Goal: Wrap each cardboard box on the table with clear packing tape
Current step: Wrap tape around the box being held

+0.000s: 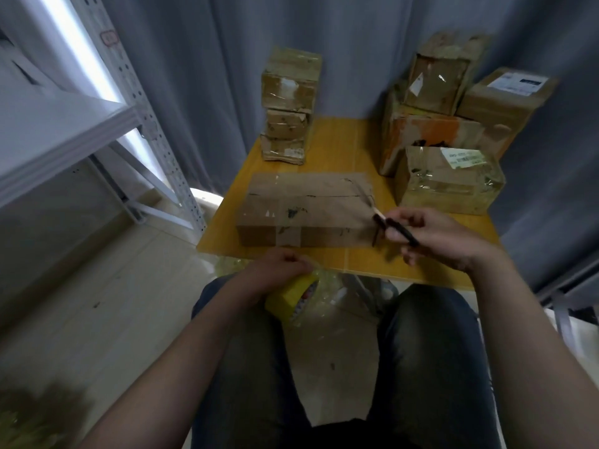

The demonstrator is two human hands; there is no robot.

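A long flat cardboard box point(304, 209) lies across the front of the yellow table point(337, 147). My right hand point(434, 236) grips black-handled scissors point(393, 226) at the box's right end, the blades pointing toward the box's top. My left hand point(278, 268) holds a roll of yellowish packing tape point(293, 294) below the table's front edge, above my lap. A taped box point(450, 179) stands to the right of the long one.
Three small boxes are stacked point(288, 105) at the table's back left. A pile of larger boxes point(453, 102) fills the back right. A white metal shelf point(64, 124) stands to the left, grey curtains hang behind, and crumpled clear tape point(327, 299) lies between my knees.
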